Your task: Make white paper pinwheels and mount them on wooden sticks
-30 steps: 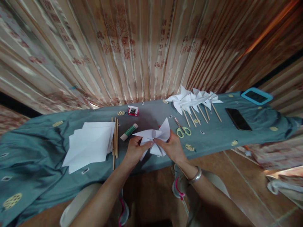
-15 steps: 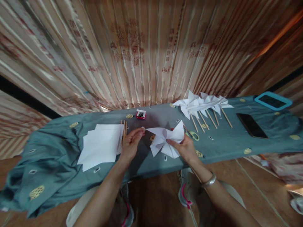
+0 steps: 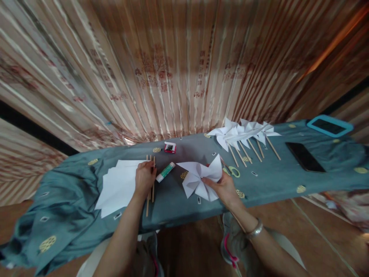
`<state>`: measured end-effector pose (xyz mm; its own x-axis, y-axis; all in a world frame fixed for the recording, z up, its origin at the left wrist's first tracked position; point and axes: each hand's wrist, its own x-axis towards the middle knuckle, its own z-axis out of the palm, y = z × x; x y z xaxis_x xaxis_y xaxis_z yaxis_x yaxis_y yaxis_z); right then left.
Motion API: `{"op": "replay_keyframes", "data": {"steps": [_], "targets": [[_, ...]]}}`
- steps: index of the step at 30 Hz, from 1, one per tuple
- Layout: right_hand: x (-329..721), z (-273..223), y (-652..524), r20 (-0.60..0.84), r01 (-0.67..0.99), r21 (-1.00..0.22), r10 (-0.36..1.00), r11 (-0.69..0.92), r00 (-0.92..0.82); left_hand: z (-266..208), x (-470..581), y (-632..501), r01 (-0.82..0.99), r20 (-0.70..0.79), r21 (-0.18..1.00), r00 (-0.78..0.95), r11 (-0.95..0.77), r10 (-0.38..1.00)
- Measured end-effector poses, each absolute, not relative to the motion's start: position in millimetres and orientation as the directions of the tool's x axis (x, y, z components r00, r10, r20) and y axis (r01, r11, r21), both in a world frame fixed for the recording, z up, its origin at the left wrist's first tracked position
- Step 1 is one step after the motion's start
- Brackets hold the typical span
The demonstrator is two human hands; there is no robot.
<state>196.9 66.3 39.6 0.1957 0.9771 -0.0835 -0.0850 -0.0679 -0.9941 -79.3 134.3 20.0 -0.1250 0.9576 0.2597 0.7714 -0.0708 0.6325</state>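
My left hand (image 3: pixel 145 179) is at the bundle of thin wooden sticks (image 3: pixel 153 188), its fingers closed around a stick at the upper part. The hand hides part of the sticks and overlaps the right edge of a stack of white paper sheets (image 3: pixel 117 188). In my right hand (image 3: pixel 225 187) a white paper pinwheel (image 3: pixel 198 173) is pinched near its centre, where a small dark pin head shows. The thumb lies on top, while the other fingers are hidden behind the paper. Between the hands lies a green and white glue stick (image 3: pixel 165 172).
Several finished pinwheels (image 3: pixel 230 132) on sticks lie at the back right. Scissors with green handles (image 3: pixel 235 171) are just beyond my right hand. A small red box of pins (image 3: pixel 170 147), a black phone (image 3: pixel 305 157) and a blue-framed device (image 3: pixel 330 125) rest on the green cloth (image 3: pixel 184 209).
My left hand has left the pinwheel's left tip and moved left to the wooden sticks, uncovering the glue stick. The right hand keeps hold of the pinwheel. The view has tilted slightly.
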Motion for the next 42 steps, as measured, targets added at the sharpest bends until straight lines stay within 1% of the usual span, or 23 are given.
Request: {"op": "replay_keyframes", "data": {"steps": [3, 6, 9, 12, 13, 14, 15, 16, 18, 19, 22, 25, 28, 31, 35, 39, 42], "targets": [[197, 40, 66, -0.078, -0.090, -0.994, 0.977, -0.061, 0.197, 21, -76, 137, 0.737, 0.253, 0.673, -0.153, -0.060, 0.955], [198, 41, 66, -0.100, -0.094, -0.992, 0.973, -0.082, 0.208, 21, -72, 141, 0.659, 0.230, 0.751, -0.216, -0.032, 0.949], [198, 43, 67, -0.134, -0.119, -0.987, 0.969, -0.111, 0.209, 27, -67, 142, 0.531, 0.195, 0.847, -0.293, -0.011, 0.936], [198, 50, 68, -0.167, -0.167, -0.977, 0.964, -0.133, 0.207, 47, -58, 133, 0.371, 0.170, 0.928, -0.340, -0.034, 0.925], [198, 52, 68, -0.178, -0.195, -0.971, 0.962, -0.138, 0.206, 56, -54, 127, 0.289, 0.151, 0.956, -0.343, -0.049, 0.927], [198, 55, 68, -0.191, -0.227, -0.963, 0.961, -0.145, 0.198, 65, -50, 120, 0.051, 0.071, 0.997, -0.342, -0.057, 0.937], [199, 58, 68, -0.207, -0.264, -0.952, 0.961, -0.155, 0.182, 73, -45, 111, -0.154, -0.011, 0.987, -0.300, -0.037, 0.954], [200, 61, 67, -0.221, -0.301, -0.939, 0.963, -0.167, 0.157, 80, -40, 102, -0.291, -0.073, 0.957, -0.242, -0.001, 0.968], [203, 66, 66, -0.234, -0.365, -0.913, 0.967, -0.184, 0.097, 88, -30, 85, -0.439, -0.176, 0.893, -0.136, 0.100, 0.975], [205, 68, 65, -0.234, -0.393, -0.900, 0.969, -0.188, 0.072, 89, -25, 78, -0.476, -0.217, 0.867, -0.088, 0.150, 0.972], [211, 73, 63, -0.246, -0.469, -0.859, 0.969, -0.205, 0.026, 85, -12, 65, -0.507, -0.292, 0.822, 0.014, 0.259, 0.956], [215, 75, 63, -0.264, -0.533, -0.815, 0.964, -0.226, -0.005, 80, 1, 61, -0.478, -0.321, 0.812, 0.112, 0.334, 0.940], [216, 74, 63, -0.237, -0.586, -0.776, 0.969, -0.232, -0.070, 81, 10, 58, -0.449, -0.339, 0.798, 0.218, 0.403, 0.915], [215, 71, 61, -0.192, -0.612, -0.751, 0.969, -0.248, -0.156, 84, 19, 56, -0.478, -0.332, 0.765, 0.283, 0.432, 0.900], [212, 66, 57, -0.194, -0.590, -0.759, 0.961, -0.274, -0.196, 88, 27, 58, -0.553, -0.307, 0.727, 0.267, 0.407, 0.913], [212, 61, 53, -0.221, -0.566, -0.765, 0.950, -0.308, -0.219, 88, 31, 63, -0.559, -0.306, 0.743, 0.207, 0.369, 0.929], [210, 61, 50, -0.226, -0.555, -0.743, 0.920, -0.375, -0.319, 88, 32, 64, -0.559, -0.304, 0.748, 0.193, 0.359, 0.933]]}}
